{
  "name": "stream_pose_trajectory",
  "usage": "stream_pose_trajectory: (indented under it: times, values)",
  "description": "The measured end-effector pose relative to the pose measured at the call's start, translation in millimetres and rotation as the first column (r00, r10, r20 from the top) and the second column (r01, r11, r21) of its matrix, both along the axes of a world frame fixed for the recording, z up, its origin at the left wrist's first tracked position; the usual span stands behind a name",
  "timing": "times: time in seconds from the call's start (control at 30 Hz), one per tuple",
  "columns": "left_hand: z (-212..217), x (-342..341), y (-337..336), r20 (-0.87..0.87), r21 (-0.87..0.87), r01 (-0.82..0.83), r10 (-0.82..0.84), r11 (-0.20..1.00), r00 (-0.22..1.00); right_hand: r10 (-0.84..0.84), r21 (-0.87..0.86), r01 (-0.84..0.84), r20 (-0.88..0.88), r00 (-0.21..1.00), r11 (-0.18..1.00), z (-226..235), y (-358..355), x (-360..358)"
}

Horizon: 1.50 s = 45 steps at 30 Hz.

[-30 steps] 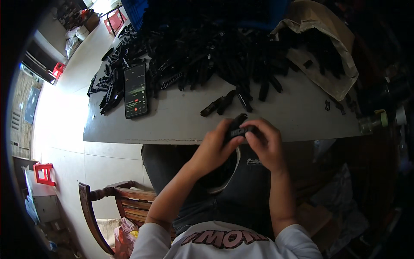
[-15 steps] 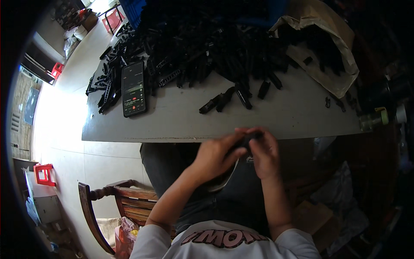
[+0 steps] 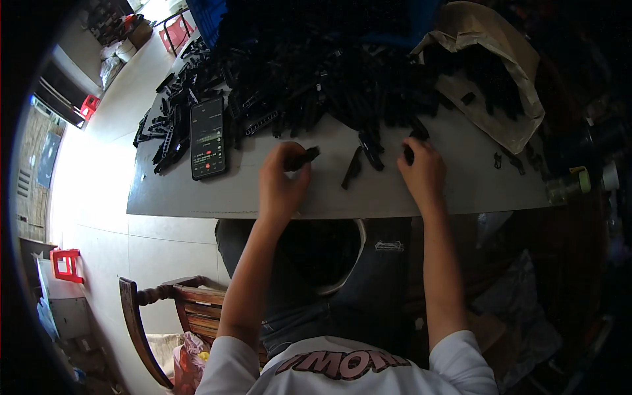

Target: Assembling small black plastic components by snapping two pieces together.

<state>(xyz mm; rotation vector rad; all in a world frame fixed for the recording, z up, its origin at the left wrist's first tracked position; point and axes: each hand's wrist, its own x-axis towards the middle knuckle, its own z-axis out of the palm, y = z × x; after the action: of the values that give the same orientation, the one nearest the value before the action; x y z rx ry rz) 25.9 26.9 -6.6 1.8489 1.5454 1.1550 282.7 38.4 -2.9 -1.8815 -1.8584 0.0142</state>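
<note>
My left hand [image 3: 282,187] is closed around a short black plastic part [image 3: 305,158], held just above the table's front half. Over to the right, my right hand [image 3: 426,174] pinches a small dark plastic piece [image 3: 409,155] at the edge of the heap. Between the hands lie a thin black strip-like part [image 3: 351,168] and a longer black part [image 3: 371,153]. Beyond them spreads a large heap of black plastic parts [image 3: 296,85], too dark in places to tell single pieces apart.
A phone [image 3: 208,141] with a lit screen lies left on the grey table [image 3: 250,201]. A blue crate [image 3: 208,20] stands behind the heap. An open brown bag [image 3: 523,72] holds dark parts at right, near a clear bottle [image 3: 567,184]. A round-rimmed container [image 3: 361,247] sits between my legs.
My hands were together at the table's front edge around a dark part. Now they are apart over the table, each holding a piece; parts near the middle have been picked up or shifted.
</note>
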Motion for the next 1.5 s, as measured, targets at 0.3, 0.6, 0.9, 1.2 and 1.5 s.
stream_pose_trajectory:
  times: [0.3,0.6,0.9,1.2,1.5]
  values:
    - [8.7,-1.0,-34.0,0.959,-0.184,0.538,0.030,0.823,0.282,0.121,0.058,-0.154,-0.888,0.444,0.986,22.9,-63.3,-23.9]
    - [20.7,27.8,-69.2,0.696,-0.325,0.485,-0.142,0.812,0.704,0.059,0.066,-0.303,-0.998,-0.034,0.951,26.9,-97.0,-61.4]
    - [16.7,29.6,-82.6,0.554,-0.263,0.624,-0.415,0.736,0.722,0.281,0.253,-0.127,-0.795,0.538,0.959,15.5,-104.1,-77.4]
    - [11.9,37.4,-78.1,0.022,-0.083,0.502,-0.502,0.861,0.865,-0.091,-0.077,-0.315,-0.995,-0.030,0.946,8.4,-113.4,-57.0]
    - [12.4,59.1,-18.8,-0.412,0.087,-0.003,0.039,0.996,0.910,0.099,0.176,0.024,-0.654,0.750,0.984,17.5,18.3,29.0]
